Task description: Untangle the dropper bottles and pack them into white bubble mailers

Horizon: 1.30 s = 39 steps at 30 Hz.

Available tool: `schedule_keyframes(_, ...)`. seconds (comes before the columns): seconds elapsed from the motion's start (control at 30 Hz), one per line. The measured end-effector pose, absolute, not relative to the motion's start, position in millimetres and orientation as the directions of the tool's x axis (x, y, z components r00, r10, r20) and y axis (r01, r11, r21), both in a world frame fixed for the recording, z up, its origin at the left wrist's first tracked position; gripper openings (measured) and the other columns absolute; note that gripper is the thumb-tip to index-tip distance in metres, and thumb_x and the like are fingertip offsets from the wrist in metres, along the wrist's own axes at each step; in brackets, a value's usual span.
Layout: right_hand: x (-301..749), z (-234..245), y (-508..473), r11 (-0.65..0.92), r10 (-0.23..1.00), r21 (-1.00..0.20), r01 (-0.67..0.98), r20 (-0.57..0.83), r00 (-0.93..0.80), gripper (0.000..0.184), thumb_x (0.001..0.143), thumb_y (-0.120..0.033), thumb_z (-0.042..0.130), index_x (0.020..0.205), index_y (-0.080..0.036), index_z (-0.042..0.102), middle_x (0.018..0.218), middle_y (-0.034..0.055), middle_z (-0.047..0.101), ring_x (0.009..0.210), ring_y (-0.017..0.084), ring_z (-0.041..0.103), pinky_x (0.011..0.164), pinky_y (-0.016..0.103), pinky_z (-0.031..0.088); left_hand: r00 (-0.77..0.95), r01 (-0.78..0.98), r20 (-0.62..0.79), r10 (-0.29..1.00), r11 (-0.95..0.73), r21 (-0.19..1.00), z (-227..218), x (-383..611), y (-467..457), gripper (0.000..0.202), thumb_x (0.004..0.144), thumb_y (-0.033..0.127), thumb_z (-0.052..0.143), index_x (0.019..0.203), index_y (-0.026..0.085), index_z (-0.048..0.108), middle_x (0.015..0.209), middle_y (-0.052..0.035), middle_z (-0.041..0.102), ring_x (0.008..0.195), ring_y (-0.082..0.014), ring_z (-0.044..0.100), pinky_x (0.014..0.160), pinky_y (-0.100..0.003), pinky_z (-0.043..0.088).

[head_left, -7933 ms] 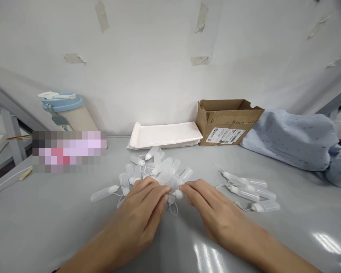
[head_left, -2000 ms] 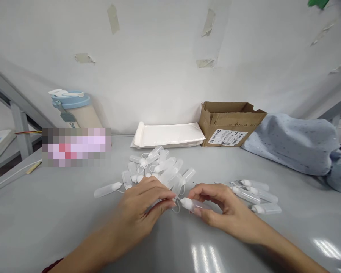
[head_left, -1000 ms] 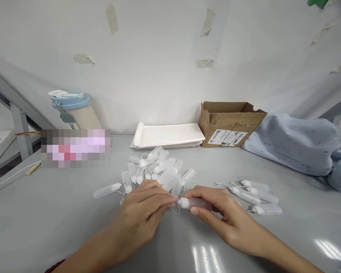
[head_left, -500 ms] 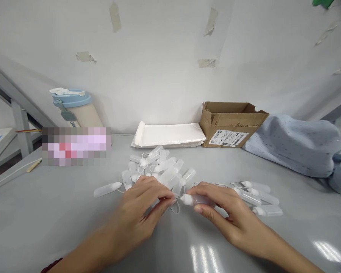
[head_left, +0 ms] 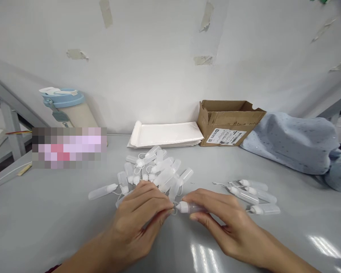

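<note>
My right hand (head_left: pixel 220 218) grips a small translucent squeeze bottle (head_left: pixel 191 207) lying sideways, its white neck pointing left. My left hand (head_left: pixel 139 222) pinches at that neck with thumb and fingertips; the small cap or tether it holds is too small to make out clearly. Both hands hover just above the grey table (head_left: pixel 45 220). Behind them lies a pile of several identical bottles (head_left: pixel 156 170) with tethered caps. A smaller group of bottles (head_left: pixel 254 195) lies to the right of my right hand.
A cardboard box (head_left: pixel 227 121) and a stack of white padded envelopes (head_left: pixel 165 134) stand against the back wall. A blue-lidded tumbler (head_left: pixel 66 110) is at the back left. A pale blue cloth bundle (head_left: pixel 295 142) fills the right side.
Since the oldest frame my right hand has picked one bottle out of the pile. Over the last second both hands stay together at its neck, shifting only slightly downward.
</note>
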State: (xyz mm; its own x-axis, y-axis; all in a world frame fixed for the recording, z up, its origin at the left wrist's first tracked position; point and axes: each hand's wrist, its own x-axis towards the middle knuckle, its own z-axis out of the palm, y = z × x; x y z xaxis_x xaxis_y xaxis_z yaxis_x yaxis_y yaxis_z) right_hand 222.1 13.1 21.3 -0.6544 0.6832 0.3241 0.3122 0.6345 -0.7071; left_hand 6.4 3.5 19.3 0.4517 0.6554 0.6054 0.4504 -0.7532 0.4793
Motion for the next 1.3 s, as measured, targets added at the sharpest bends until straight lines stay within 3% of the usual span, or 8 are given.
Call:
schedule_keyframes(0.33,220,16,12,0.699,0.65,-0.637,0.327,0.373,-0.662,0.033,0.09,-0.011,0.044,0.122,-0.019,0.047,0.099,0.0085,0.062,0.088,0.018,0.059,0.074,0.03,0.052,0.454,0.441,0.619,0.641,-0.765,0.469,11,5,4,0.024,0.082,0.001,0.05,0.095,0.02,0.057,0.074,-0.0008,0.064,0.065,-0.0144,0.055,0.063,-0.031,0.044)
schedule_keyframes(0.43,219,11,11,0.76,0.618,-0.53,0.376,0.411,-0.67,0.032,0.089,-0.008,0.043,0.12,-0.014,0.048,0.1,0.011,0.062,0.088,0.019,0.058,0.073,0.031,0.053,0.474,0.476,0.61,0.635,-0.768,0.429,8,6,6,0.023,0.082,0.001,0.05,0.095,0.019,0.057,0.076,-0.0013,0.064,0.068,-0.0148,0.054,0.066,-0.032,0.043)
schedule_keyframes(0.63,217,1,17,0.819,0.549,-0.19,0.542,0.537,-0.641,0.034,0.084,0.005,0.037,0.11,-0.009,0.054,0.097,0.0125,0.062,0.082,0.019,0.055,0.071,0.032,0.051,0.452,0.575,0.598,0.662,-0.729,0.372,4,5,9,0.017,0.084,0.004,0.052,0.092,0.017,0.058,0.078,-0.001,0.064,0.071,-0.0147,0.055,0.072,-0.033,0.042)
schedule_keyframes(0.87,214,4,19,0.855,0.421,-0.05,0.516,0.648,-0.634,0.027,0.083,0.006,0.04,0.101,-0.005,0.057,0.091,0.0144,0.062,0.084,0.021,0.056,0.069,0.034,0.049,0.424,0.55,0.617,0.663,-0.73,0.405,8,7,7,0.014,0.084,0.006,0.053,0.09,0.018,0.058,0.075,0.0003,0.063,0.067,-0.0136,0.054,0.068,-0.032,0.042)
schedule_keyframes(1.03,214,6,21,0.853,0.425,-0.062,0.518,0.657,-0.622,0.026,0.084,0.001,0.045,0.108,-0.002,0.053,0.096,0.0173,0.062,0.09,0.023,0.058,0.073,0.034,0.05,0.422,0.524,0.669,0.611,-0.767,0.37,9,8,7,0.018,0.082,0.0,0.054,0.091,0.016,0.059,0.074,-0.0011,0.063,0.068,-0.0138,0.054,0.067,-0.032,0.042)
schedule_keyframes(1.17,218,5,29,0.761,0.491,0.035,0.648,0.622,-0.61,0.019,0.092,-0.017,0.044,0.102,-0.005,0.055,0.085,0.014,0.063,0.074,0.022,0.059,0.06,0.033,0.049,0.417,0.576,0.716,0.56,-0.772,0.268,11,4,9,0.019,0.081,0.0,0.054,0.091,0.016,0.06,0.075,-0.0021,0.064,0.07,-0.0152,0.055,0.067,-0.033,0.042)
schedule_keyframes(1.3,221,2,31,0.738,0.49,0.109,0.666,0.592,-0.64,0.014,0.089,-0.009,0.044,0.096,-0.008,0.056,0.072,0.007,0.059,0.058,0.016,0.051,0.049,0.029,0.041,0.438,0.581,0.74,0.51,-0.789,0.2,10,3,7,0.019,0.079,-0.003,0.055,0.087,0.013,0.061,0.072,-0.0045,0.064,0.068,-0.016,0.053,0.065,-0.034,0.041)
